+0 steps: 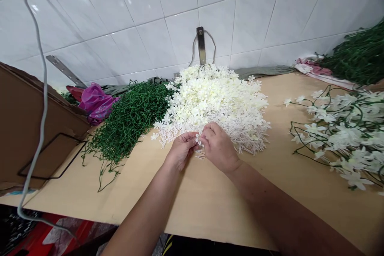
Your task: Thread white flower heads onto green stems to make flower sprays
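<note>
My left hand (181, 150) and my right hand (219, 147) meet in front of a large heap of white artificial flowers (222, 92). Between their fingertips is a small white artificial flower (198, 139), pinched from both sides. My fingers cover part of it, and I cannot make out a stem. A few thin pale stems lie on the table just below my hands. To the left of the heap spreads a tangled pile of green plastic stems (129, 116).
White flowers on green stems (348, 136) lie at the right, below more greenery (357, 52). A cardboard box (39, 128), a thin black wire frame (60, 176) and a purple bag (97, 102) stand left. A grey cable (45, 88) hangs in front. A metal bracket (201, 46) is on the tiled wall.
</note>
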`<state>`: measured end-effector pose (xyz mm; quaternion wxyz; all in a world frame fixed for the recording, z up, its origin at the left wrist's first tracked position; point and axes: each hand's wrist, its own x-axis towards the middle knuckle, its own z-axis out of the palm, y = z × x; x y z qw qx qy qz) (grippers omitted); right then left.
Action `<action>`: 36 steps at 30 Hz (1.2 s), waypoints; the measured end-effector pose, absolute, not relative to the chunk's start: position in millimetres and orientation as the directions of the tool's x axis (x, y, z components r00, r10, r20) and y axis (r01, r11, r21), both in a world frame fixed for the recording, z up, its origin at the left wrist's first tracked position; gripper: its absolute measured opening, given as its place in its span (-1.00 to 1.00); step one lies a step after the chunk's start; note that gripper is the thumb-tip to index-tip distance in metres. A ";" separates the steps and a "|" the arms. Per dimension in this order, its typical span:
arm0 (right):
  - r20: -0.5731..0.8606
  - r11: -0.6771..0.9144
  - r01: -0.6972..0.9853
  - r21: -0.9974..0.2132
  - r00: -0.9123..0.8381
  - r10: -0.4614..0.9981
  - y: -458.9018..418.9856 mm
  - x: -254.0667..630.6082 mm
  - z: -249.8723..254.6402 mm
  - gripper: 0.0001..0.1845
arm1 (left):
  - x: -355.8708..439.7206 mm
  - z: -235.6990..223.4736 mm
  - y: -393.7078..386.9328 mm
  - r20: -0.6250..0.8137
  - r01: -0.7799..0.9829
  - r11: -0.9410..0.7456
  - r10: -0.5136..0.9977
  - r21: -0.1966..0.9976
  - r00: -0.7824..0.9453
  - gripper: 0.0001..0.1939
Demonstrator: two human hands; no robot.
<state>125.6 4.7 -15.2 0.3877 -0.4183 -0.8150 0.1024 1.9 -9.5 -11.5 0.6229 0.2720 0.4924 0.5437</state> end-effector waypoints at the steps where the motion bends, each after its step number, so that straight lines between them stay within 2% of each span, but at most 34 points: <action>1: 0.540 0.625 0.573 -0.530 -0.341 0.770 4.8 125.2 -16.3 -0.87 | 1.1 -12.1 -9.5 -0.314 -0.415 0.263 0.948 0.871 -0.059 -0.82; 10: 0.448 0.505 0.279 -0.817 -0.245 0.860 9.6 123.5 -25.3 -0.94 | -6.0 -10.8 -10.9 -0.317 -0.459 0.309 0.947 0.833 0.062 -0.73; 15: 0.388 0.444 0.225 -0.867 -0.253 0.886 7.5 122.1 -24.7 -0.90 | -6.7 -13.5 -12.0 -0.265 -0.498 0.282 0.958 0.820 0.107 -0.69; 20: 0.177 0.229 0.222 -0.948 -0.230 0.957 5.7 121.7 -24.5 -0.74 | -5.7 -17.7 -11.7 -0.213 -0.489 0.222 0.974 0.844 0.075 -0.68; 25: 0.151 0.220 0.223 -0.950 -0.289 0.945 6.1 122.5 -23.8 -0.77 | 1.0 -18.2 -13.8 -0.213 -0.386 0.200 0.977 0.901 0.008 -0.71; 27: 0.170 0.242 0.247 -0.938 -0.281 0.945 5.7 122.8 -22.1 -0.77 | 1.1 -15.4 -13.8 -0.216 -0.294 0.200 0.976 0.935 -0.020 -0.77; 30: 0.186 0.266 0.258 -0.929 -0.296 0.937 5.5 123.4 -19.6 -0.78 | -16.7 -7.0 -12.7 -0.095 0.089 0.114 0.976 0.989 -0.198 -0.87; 31: 0.192 0.272 0.258 -0.927 -0.298 0.935 5.6 123.7 -19.0 -0.78 | -29.4 -3.4 -12.6 0.041 0.298 0.060 0.946 0.953 -0.321 -0.89; 33: 0.210 0.293 0.272 -0.917 -0.295 0.932 6.2 123.9 -18.2 -0.78 | -63.1 3.9 -13.2 0.156 0.406 0.040 0.886 0.913 -0.438 -0.96; 34: 0.223 0.308 0.283 -0.908 -0.295 0.929 6.5 123.9 -18.1 -0.78 | -82.3 7.2 -14.0 0.217 0.466 0.053 0.835 0.883 -0.506 -0.90; 36: 0.251 0.343 0.299 -0.891 -0.306 0.918 6.8 123.5 -18.0 -0.78 | -118.8 11.9 -15.3 0.386 0.711 0.281 0.684 0.644 -0.619 -0.77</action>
